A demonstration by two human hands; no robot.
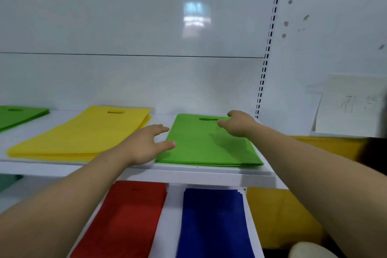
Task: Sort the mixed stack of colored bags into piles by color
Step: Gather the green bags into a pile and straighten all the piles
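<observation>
A pile of green bags (pixel 201 148) lies flat on the right part of the white upper shelf (pixel 188 172). My left hand (pixel 146 144) rests at the pile's left edge with fingers straight, the thumb touching the green fabric. My right hand (pixel 238 124) lies on the pile's far right corner near the handle slot, fingers extended. A pile of yellow bags (pixel 83 136) lies to the left on the same shelf. On the lower shelf lie a red pile (pixel 129 220) and a blue pile (pixel 211 224).
Another green bag pile (pixel 16 116) sits at the far left of the upper shelf. Dark yellow fabric (pixel 280 216) lies to the right below. A slotted upright post (pixel 263 81) and a paper note (pixel 347 107) stand at the right. A white wall backs the shelf.
</observation>
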